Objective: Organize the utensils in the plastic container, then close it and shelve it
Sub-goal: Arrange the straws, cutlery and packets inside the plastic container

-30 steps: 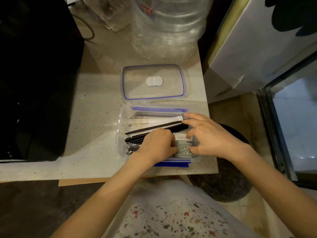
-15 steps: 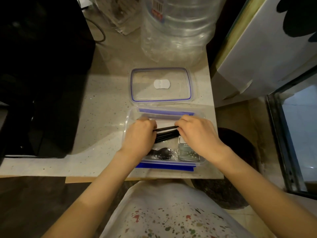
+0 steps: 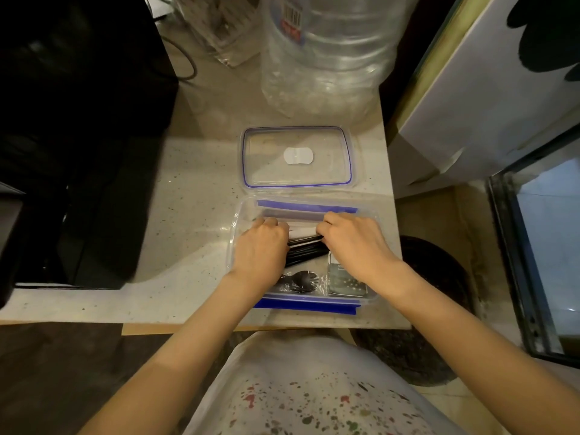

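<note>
Both hands inside clear rectangular plastic container (image 3: 233, 246) at counter edge: left hand (image 3: 262, 249), right hand (image 3: 353, 243) curled on bundle of thin black sticks (image 3: 306, 250). Best: align ends, press flat below rim so blue-rimmed clear lid (image 3: 296, 157), just behind, seats.

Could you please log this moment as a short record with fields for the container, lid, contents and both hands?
container: clear plastic box with blue clips, open, on speckled countertop
lid: clear blue-rimmed lid, flat on the counter just beyond the box
contents: black sticks, black plastic spork, small silver packet
left hand: in box, on the sticks
right hand: in box, on the sticks
</note>
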The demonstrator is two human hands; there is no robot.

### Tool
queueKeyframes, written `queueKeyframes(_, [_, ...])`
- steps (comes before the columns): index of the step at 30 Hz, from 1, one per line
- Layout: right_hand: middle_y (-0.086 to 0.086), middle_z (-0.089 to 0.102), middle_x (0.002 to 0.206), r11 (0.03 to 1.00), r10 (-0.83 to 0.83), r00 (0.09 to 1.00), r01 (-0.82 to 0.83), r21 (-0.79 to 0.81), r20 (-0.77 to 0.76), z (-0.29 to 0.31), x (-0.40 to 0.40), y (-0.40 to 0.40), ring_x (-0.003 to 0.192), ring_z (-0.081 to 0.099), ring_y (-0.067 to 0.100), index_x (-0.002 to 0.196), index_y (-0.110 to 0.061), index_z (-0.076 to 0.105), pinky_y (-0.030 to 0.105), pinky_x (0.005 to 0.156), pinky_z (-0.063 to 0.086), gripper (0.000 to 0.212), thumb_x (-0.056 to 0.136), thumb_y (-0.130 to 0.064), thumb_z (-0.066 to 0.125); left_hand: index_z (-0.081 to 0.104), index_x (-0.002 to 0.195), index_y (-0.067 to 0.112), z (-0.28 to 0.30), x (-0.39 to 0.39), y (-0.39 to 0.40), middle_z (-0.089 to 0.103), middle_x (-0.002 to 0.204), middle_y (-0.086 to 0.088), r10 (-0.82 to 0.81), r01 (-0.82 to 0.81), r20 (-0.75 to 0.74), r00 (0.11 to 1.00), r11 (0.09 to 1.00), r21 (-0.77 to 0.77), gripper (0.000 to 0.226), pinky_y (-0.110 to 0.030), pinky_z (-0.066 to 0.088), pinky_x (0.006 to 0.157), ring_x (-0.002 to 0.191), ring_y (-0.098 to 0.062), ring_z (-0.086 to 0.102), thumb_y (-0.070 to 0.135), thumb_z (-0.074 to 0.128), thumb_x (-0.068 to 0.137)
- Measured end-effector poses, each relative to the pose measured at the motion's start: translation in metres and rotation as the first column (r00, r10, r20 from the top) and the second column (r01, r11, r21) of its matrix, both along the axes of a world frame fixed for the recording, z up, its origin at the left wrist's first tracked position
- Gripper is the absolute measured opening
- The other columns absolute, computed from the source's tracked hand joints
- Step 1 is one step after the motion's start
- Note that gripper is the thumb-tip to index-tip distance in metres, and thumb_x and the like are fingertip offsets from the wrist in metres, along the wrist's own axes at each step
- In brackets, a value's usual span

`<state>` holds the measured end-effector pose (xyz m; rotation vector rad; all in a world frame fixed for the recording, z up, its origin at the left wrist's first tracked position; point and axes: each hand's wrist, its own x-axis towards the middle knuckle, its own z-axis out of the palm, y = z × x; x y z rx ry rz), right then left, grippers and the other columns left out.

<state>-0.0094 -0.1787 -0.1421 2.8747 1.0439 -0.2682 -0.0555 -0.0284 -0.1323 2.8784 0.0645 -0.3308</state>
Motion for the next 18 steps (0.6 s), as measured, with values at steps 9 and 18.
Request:
queueKeyframes(9, [0.004,0.061,0.092,0.997,0.027,0.999,-0.024,0.073,-0.039,0.005,0.002,-0.004,0.076,0.06,0.021,0.094,-0.012,0.061,0.031,0.053,0.047,0.018,0.079,-0.002,0.065,0.058,0.107,0.011,0.004,-0.003,0.001,0.061,0.113,-0.008,-0.065,0.065,0.005,0.998,0.997,0.035,0.018,-0.032,0.049,0.079,0.112,-0.024,0.053,0.008,0.056,0.089])
queueKeyframes(18, [0.003,0.065,0.09,0.987,0.099,0.992,-0.088,0.133,-0.073,0.016,-0.003,-0.012,0.077,0.061,0.018,0.096,-0.013,0.063,0.03,0.06,0.052,0.01,0.086,-0.01,0.061,0.066,0.109,0.016,0.01,-0.01,0.003,0.065,0.109,-0.005,-0.122,0.122,0.003,0.993,0.992,0.018,0.023,-0.032,0.048,0.075,0.105,-0.023,0.058,0.017,0.051,0.092])
